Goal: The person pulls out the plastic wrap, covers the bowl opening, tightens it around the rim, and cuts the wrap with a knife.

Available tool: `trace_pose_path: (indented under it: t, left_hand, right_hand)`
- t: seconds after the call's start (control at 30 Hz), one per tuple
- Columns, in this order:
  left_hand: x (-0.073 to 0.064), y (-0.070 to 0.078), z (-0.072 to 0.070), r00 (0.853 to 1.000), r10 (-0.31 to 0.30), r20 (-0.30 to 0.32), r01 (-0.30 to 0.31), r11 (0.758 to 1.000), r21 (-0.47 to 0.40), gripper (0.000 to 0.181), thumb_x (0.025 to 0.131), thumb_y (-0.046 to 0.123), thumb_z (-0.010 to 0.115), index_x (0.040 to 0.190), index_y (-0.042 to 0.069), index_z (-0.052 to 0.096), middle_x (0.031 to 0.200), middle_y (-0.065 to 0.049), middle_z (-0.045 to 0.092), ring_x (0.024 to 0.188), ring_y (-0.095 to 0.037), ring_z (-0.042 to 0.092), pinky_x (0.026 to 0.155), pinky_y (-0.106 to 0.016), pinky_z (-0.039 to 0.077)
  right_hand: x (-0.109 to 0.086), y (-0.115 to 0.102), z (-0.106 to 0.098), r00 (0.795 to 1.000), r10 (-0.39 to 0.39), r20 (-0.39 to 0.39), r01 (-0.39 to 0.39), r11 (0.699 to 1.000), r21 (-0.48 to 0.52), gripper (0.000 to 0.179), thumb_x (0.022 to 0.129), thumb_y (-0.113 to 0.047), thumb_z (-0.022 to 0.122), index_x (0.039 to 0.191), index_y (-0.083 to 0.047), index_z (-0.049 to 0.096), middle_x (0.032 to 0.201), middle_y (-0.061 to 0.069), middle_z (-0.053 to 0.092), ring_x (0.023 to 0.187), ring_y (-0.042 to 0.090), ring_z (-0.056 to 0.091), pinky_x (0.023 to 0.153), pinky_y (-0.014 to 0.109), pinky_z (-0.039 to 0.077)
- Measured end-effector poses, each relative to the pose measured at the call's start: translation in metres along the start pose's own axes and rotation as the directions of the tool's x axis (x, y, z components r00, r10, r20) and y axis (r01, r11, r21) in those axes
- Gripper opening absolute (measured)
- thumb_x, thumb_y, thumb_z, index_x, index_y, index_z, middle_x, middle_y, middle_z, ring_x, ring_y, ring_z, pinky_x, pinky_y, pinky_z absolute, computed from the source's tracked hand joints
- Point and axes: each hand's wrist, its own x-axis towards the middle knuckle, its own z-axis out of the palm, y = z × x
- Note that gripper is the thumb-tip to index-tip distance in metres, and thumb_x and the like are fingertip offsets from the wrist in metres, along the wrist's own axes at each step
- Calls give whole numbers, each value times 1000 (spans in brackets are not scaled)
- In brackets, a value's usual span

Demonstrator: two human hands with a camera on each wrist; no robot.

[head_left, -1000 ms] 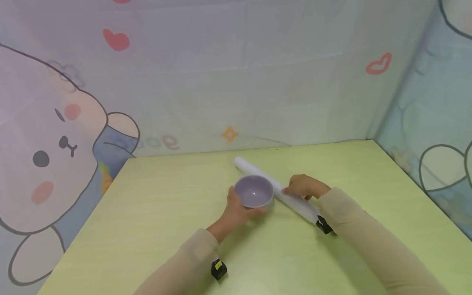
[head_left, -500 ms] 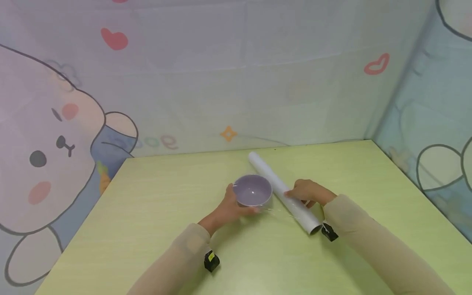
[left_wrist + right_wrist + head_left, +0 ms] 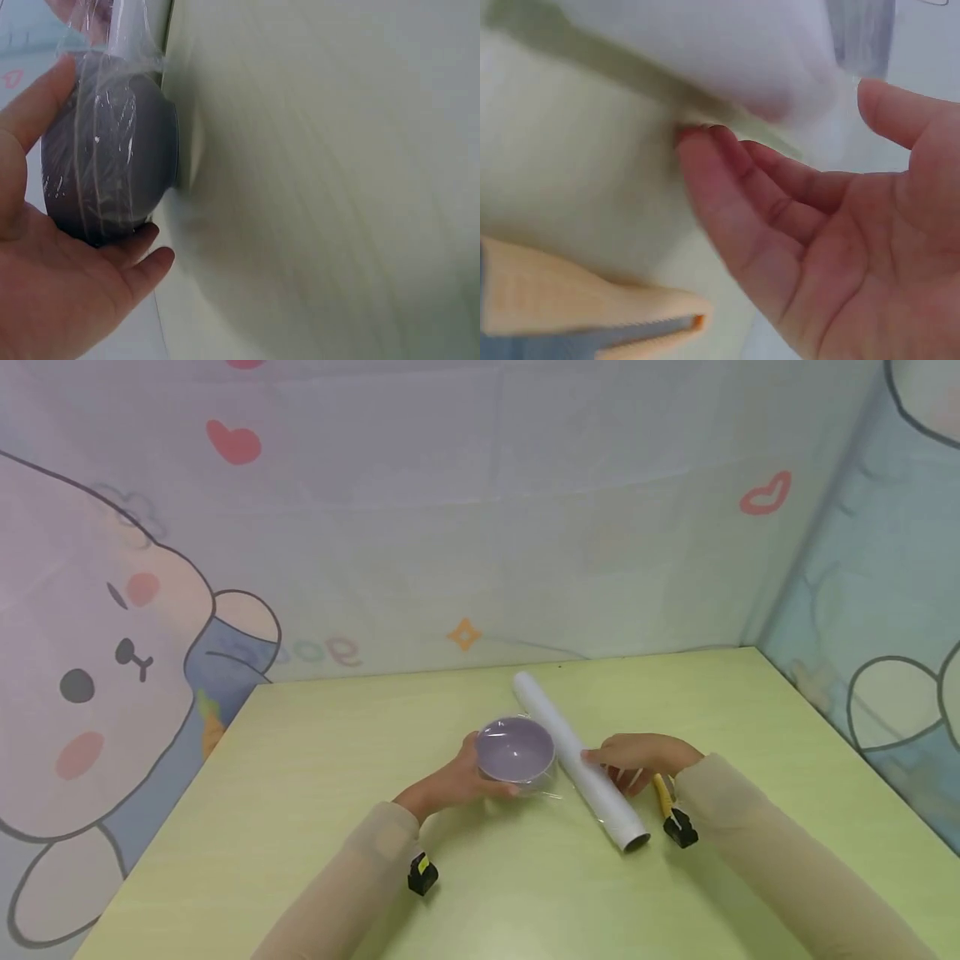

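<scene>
Two hands, well apart, head view: left hand (image 3: 453, 782), thumb and fingers gripping a purple bowl (image 3: 516, 752) at its left; right hand (image 3: 645, 758), touching a white roll (image 3: 558, 731) that slants between the hands, just beside the bowl. One yellow tool (image 3: 663, 795), type unclear, by the right wrist. One black block (image 3: 423, 874) beneath the left cuff; table (image 3: 225, 860) under both hands, printed backdrop (image 3: 637, 568) beyond them. Left wrist view: bowl between left thumb and fingers, its outside wrapped in clear, creased film (image 3: 112, 135). Right wrist view: roll, blurred, next to loosely bent right fingers, thumb spread from them; tool near the hand, on the side away from the thumb.
</scene>
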Motion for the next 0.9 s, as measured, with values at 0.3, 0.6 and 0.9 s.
trace_pose_path:
  t: [0.3,0.6,0.9]
  left_hand:
    - [0,-6,-9,997,-22,69,23,1000,-19,101,71,26,79,142,13,8,141,-11,24,127,-27,34,109,-47,22]
    - [1,-7,-5,997,5,76,-5,1000,0,103,72,28,78,143,13,6,143,-12,20,129,-28,31,109,-48,21]
    - [0,-6,-11,998,-9,55,7,999,36,105,71,32,79,144,12,6,142,-11,24,128,-27,33,109,-46,23]
  right_hand:
    - [25,-32,-11,997,-23,-74,13,992,-125,52,97,-41,39,121,4,47,122,22,51,113,34,51,85,42,49]
    - [48,-42,-2,991,-1,-133,-28,976,-217,41,93,-41,42,98,-2,56,90,9,59,83,20,57,67,32,50]
    - [48,-40,-5,982,62,-177,-74,995,-63,46,89,-36,52,110,5,51,100,18,60,83,25,62,68,34,55]
